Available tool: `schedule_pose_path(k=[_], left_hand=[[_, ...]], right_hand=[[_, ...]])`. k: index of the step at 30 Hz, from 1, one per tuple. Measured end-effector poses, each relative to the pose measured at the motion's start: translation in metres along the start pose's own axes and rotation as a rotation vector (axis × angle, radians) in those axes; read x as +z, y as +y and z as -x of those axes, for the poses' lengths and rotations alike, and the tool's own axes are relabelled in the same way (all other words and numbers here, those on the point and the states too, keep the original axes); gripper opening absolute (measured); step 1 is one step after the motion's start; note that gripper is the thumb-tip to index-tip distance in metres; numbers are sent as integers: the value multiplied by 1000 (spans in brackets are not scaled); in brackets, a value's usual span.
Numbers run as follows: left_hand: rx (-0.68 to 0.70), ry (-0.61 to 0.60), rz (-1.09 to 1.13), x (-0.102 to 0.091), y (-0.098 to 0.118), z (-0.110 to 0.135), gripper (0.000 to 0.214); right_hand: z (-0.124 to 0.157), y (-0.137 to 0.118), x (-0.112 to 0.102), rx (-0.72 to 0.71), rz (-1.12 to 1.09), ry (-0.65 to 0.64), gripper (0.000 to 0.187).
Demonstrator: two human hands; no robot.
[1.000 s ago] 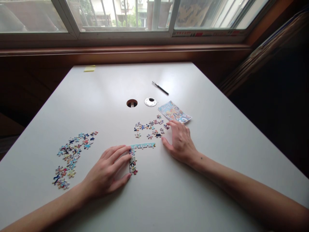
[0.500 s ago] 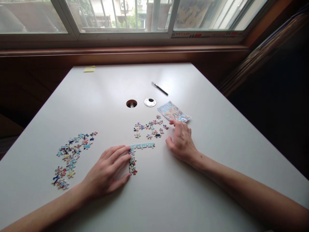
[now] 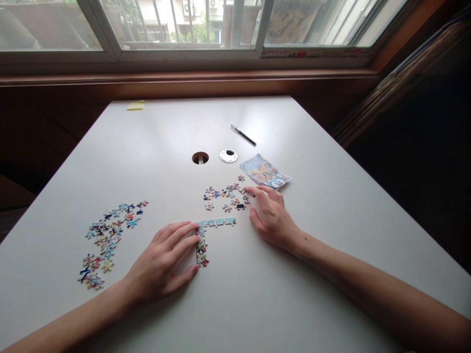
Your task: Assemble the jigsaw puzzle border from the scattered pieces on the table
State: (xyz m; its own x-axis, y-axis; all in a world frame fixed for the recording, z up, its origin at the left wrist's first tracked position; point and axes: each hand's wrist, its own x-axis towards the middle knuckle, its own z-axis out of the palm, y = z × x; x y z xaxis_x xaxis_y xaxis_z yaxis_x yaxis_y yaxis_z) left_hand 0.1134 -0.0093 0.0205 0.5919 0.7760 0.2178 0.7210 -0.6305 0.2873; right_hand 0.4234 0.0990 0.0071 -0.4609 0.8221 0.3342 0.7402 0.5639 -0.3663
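Observation:
My left hand (image 3: 164,262) lies flat on the white table (image 3: 235,294), fingers spread, its fingertips touching the corner of an assembled L-shaped strip of puzzle pieces (image 3: 211,230). My right hand (image 3: 270,215) rests to the right of that strip, fingers stretched out. Its index finger touches the edge of a small scatter of loose pieces (image 3: 228,193). Neither hand grips anything. A larger pile of loose pieces (image 3: 110,235) lies to the far left.
A printed picture card (image 3: 265,171) lies beyond my right hand. Further back are a black pen (image 3: 243,135), a round cable hole (image 3: 200,158) with its silver cap (image 3: 228,156) beside it, and a yellow sticky pad (image 3: 136,105). A window runs along the far wall.
My right hand slid a little left and its index finger reached into the small scatter of pieces. My left hand has stayed where it was.

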Motion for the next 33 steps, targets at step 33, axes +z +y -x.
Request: schedule_pose_path(k=[33], left_hand=[[-17,16,37,-4,4,-4,42]], right_hand=[[-2,3,-2,-76,-57,-21,44]])
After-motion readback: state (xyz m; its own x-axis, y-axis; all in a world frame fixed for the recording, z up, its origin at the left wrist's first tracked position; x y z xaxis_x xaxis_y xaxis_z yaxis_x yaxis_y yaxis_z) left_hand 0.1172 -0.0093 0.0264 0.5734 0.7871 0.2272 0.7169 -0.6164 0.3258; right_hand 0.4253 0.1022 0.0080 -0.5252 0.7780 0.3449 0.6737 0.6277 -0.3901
